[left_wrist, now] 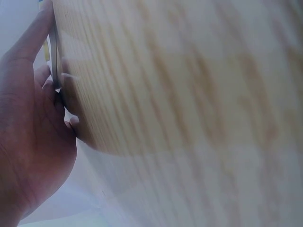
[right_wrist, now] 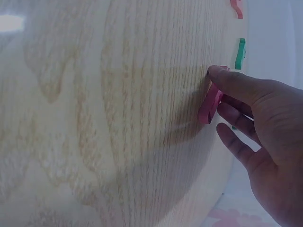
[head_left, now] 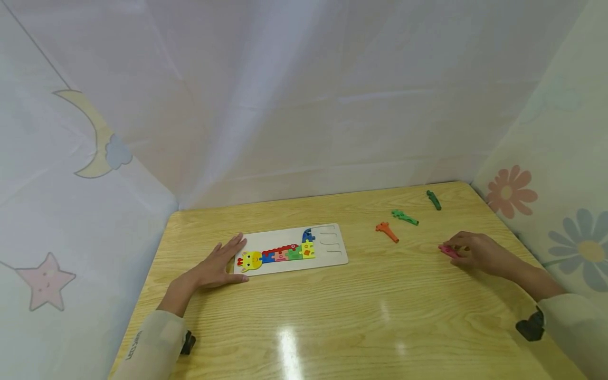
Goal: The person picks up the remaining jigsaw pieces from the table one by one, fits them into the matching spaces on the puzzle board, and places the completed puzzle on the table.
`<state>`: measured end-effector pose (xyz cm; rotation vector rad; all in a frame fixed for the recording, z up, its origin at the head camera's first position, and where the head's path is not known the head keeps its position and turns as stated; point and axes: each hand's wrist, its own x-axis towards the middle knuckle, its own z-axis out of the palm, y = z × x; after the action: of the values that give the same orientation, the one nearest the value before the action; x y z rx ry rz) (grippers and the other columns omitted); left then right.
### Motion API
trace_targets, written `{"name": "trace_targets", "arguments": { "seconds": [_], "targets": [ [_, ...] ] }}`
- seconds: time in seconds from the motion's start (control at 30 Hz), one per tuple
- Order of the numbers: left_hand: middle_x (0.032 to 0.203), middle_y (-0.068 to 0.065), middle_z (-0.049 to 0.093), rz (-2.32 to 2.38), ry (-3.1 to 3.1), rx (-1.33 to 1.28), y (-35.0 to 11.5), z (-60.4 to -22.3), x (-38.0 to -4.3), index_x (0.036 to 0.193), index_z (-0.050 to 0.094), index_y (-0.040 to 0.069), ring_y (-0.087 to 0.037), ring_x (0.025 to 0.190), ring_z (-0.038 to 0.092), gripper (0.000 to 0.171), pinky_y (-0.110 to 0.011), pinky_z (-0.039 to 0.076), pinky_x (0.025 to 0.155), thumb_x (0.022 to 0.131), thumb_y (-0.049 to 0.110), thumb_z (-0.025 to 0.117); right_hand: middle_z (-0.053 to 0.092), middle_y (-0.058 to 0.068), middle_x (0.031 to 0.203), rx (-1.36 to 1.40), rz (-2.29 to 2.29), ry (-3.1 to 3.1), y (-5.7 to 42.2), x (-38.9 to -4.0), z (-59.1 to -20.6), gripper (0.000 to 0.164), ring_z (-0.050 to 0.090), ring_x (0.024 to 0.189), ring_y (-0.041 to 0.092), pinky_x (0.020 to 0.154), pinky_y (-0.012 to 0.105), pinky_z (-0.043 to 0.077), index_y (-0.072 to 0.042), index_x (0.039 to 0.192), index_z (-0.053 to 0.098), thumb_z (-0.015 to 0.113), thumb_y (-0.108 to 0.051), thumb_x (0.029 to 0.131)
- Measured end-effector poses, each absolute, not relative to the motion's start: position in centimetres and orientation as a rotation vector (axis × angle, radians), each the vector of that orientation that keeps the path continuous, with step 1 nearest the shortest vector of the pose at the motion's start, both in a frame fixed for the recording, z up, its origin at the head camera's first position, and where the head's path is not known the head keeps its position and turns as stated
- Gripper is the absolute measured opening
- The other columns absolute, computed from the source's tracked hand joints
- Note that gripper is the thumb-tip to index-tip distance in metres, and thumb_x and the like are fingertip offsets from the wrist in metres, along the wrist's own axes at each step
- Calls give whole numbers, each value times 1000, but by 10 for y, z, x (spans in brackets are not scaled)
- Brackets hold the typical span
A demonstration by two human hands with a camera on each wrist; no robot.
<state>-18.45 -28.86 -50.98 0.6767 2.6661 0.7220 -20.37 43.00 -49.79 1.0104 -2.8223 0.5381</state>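
A white puzzle board (head_left: pixel 328 258) with a giraffe partly filled in by coloured pieces lies on the table. My left hand (head_left: pixel 219 265) rests at the board's left end, thumb stretched along the near edge and fingers along the far edge. In the left wrist view the left hand (left_wrist: pixel 35 127) shows beside the board's thin edge (left_wrist: pixel 54 56). At the right, my right hand (head_left: pixel 480 254) pinches a pink puzzle piece (head_left: pixel 448 250) between thumb and fingers. The right wrist view shows this pink piece (right_wrist: pixel 211 104) close to the tabletop, under the thumb of my right hand (right_wrist: pixel 270 118).
Between the board and the right hand lie an orange piece (head_left: pixel 387 231) and a green piece (head_left: pixel 405 217). A dark green piece (head_left: pixel 434 200) is near the far right corner of the wooden table (head_left: pixel 304 316). Printed cloth walls (head_left: pixel 304 132) stand behind and at both sides.
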Motion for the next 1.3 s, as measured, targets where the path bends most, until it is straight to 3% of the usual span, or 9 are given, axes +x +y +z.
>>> {"name": "trace_targets", "arguments": {
  "seconds": [0.23,0.5,0.8,1.07,1.3],
  "targets": [
    [178,-19,6,722,2673,682,-289,-511,-185,169,17,3,-42,163,7,107,-67,-3,128,95,50,77,74,5,97,1031,561,-2803,432,-207,-502,42,72,75,15,60,27,61,2,110,78,95,3,71],
    [178,-18,5,715,2671,671,-290,-512,-185,170,16,4,-42,163,7,107,-67,-3,128,95,51,76,75,3,94,1075,605,-2714,432,-209,-505,43,73,76,11,60,26,62,-1,105,79,94,10,67],
    [178,-18,6,714,2672,677,-290,-512,-187,170,17,4,-43,163,8,107,-67,-3,128,94,51,77,75,0,94,1069,656,-2747,430,-209,-503,35,73,78,10,62,23,61,-4,103,81,91,9,72],
    [178,-18,6,714,2670,672,-289,-512,-187,170,17,4,-43,163,7,107,-67,-3,128,94,51,77,75,3,94,1134,669,-2709,427,-210,-502,38,73,76,11,62,19,59,-2,102,80,89,16,70],
    [178,-18,5,717,2668,671,-290,-512,-187,169,17,4,-43,163,7,107,-67,-3,128,94,51,77,74,4,94,1194,671,-2670,424,-214,-500,43,72,76,11,59,24,61,0,104,79,88,19,67]
  ]
}}
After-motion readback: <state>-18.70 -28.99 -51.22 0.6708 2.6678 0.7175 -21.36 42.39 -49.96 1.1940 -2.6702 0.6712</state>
